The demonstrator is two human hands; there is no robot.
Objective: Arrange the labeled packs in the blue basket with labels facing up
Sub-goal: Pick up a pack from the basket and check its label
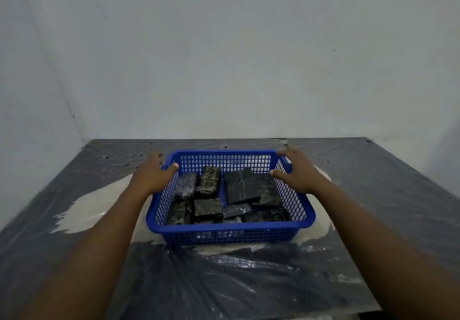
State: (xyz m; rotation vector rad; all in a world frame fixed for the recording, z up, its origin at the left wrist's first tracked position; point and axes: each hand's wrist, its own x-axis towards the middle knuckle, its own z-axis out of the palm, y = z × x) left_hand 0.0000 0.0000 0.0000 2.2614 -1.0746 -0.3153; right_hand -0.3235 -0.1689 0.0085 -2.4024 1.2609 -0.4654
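A blue plastic mesh basket [229, 235] stands in the middle of the table. Several dark packs [207, 209] lie inside it, some flat and some leaning; a larger flat dark pack [241, 187] lies tilted towards the right side. I cannot make out any labels in the dim light. My left hand [153, 173] grips the basket's left rim near the far corner, thumb over the edge. My right hand [297, 173] is at the right rim near the far corner, fingers curled at the edge and thumb inside.
The table [249, 282] is covered with shiny dark plastic sheeting, with a pale patch [99, 207] under and around the basket. A grey wall [224, 58] rises right behind the table's far edge. The near edge of the table is at the lower right.
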